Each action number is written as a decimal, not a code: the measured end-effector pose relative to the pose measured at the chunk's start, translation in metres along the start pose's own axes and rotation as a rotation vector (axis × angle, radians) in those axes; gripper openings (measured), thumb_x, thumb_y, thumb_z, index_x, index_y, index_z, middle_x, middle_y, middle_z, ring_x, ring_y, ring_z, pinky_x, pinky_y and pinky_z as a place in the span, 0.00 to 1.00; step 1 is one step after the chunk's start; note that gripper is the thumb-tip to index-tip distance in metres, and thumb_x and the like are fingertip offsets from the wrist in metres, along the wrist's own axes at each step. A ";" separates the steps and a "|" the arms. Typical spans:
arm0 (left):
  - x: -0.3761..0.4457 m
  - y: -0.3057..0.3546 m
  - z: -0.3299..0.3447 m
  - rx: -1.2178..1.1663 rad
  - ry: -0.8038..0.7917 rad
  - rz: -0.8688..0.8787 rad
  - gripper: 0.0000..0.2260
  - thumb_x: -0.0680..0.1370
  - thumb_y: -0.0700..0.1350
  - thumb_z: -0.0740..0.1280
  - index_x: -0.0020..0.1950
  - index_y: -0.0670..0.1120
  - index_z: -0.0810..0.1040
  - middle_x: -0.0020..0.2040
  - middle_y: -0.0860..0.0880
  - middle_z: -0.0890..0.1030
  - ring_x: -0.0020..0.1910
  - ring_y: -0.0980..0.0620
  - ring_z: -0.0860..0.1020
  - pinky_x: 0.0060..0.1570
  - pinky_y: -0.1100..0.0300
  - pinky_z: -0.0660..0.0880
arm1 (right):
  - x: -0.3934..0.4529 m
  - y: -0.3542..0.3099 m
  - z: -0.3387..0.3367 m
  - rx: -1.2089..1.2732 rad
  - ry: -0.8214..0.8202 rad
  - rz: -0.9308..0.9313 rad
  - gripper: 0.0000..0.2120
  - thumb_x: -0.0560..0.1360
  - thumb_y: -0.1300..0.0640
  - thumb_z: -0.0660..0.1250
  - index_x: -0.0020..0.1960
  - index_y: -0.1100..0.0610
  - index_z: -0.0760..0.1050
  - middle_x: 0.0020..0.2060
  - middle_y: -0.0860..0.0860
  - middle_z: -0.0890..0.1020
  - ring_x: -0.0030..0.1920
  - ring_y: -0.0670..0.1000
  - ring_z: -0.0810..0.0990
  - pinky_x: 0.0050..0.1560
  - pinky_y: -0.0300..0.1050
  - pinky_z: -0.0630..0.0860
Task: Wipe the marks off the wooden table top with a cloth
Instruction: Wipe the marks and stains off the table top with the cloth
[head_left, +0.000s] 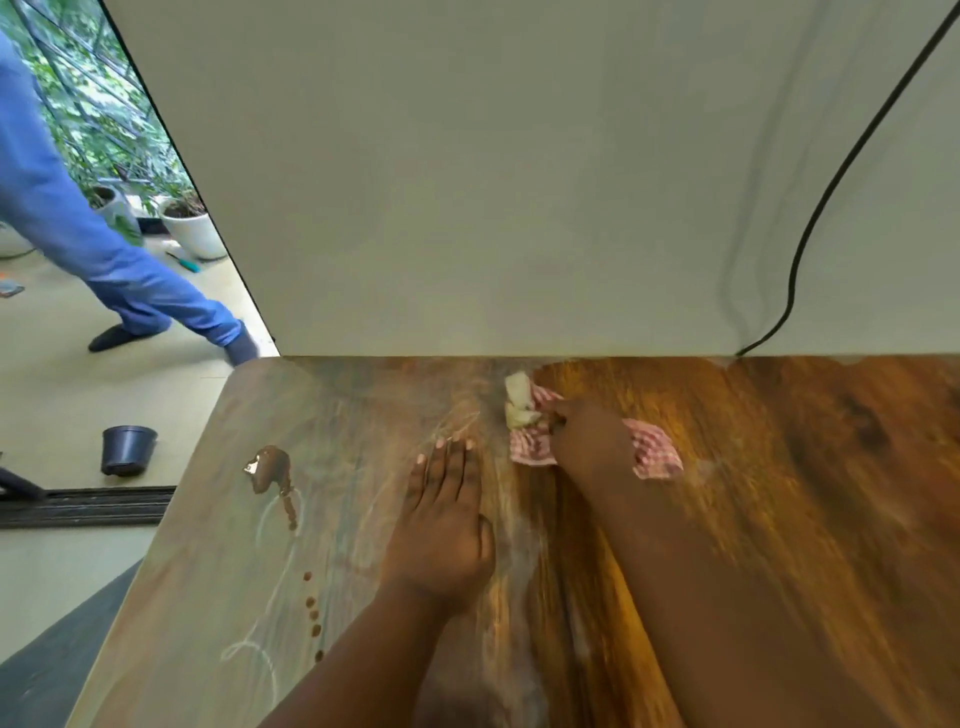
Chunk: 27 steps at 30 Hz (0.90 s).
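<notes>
No legible text or labels anywhere.

Left hand (444, 525) flat, palm down, fingers (452, 457) together and extended, thumb tucked along the side, forearm running back toward lower left. Right hand (589, 439) farther forward, knuckles up, fingers curled down and closed around a cloth (654, 457), pressing onto the counter (779, 467). Right forearm bare, stretched long from lower right, blurred.
</notes>
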<state>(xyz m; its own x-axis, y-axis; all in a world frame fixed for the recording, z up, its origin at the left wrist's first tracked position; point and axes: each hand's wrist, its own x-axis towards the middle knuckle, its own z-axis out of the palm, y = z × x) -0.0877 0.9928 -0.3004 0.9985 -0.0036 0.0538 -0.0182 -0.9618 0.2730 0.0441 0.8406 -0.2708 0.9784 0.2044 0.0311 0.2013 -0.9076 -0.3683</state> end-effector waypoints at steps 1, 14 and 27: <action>0.000 0.000 0.001 0.007 -0.001 0.003 0.30 0.75 0.54 0.38 0.73 0.47 0.31 0.74 0.49 0.33 0.73 0.51 0.29 0.70 0.56 0.26 | 0.011 -0.006 0.002 0.026 -0.019 -0.013 0.18 0.74 0.61 0.60 0.62 0.50 0.76 0.57 0.58 0.79 0.56 0.59 0.77 0.54 0.49 0.73; -0.001 0.002 -0.006 -0.030 -0.005 -0.037 0.30 0.75 0.53 0.40 0.72 0.46 0.28 0.73 0.48 0.29 0.72 0.50 0.27 0.68 0.55 0.23 | 0.077 0.000 0.009 0.036 0.048 0.008 0.14 0.74 0.60 0.61 0.55 0.52 0.81 0.54 0.57 0.81 0.54 0.59 0.78 0.55 0.48 0.74; 0.000 0.004 -0.004 -0.052 -0.018 -0.084 0.34 0.75 0.59 0.37 0.76 0.43 0.33 0.77 0.45 0.33 0.73 0.50 0.27 0.73 0.52 0.30 | 0.075 0.002 0.010 -0.035 0.046 -0.072 0.16 0.72 0.60 0.63 0.57 0.50 0.80 0.55 0.55 0.81 0.53 0.60 0.78 0.53 0.50 0.74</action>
<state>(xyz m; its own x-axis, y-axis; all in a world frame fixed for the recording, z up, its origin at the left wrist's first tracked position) -0.0885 0.9900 -0.2958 0.9974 0.0712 0.0119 0.0635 -0.9434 0.3256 0.1173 0.8576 -0.2791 0.9623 0.2529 0.0996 0.2718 -0.9037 -0.3308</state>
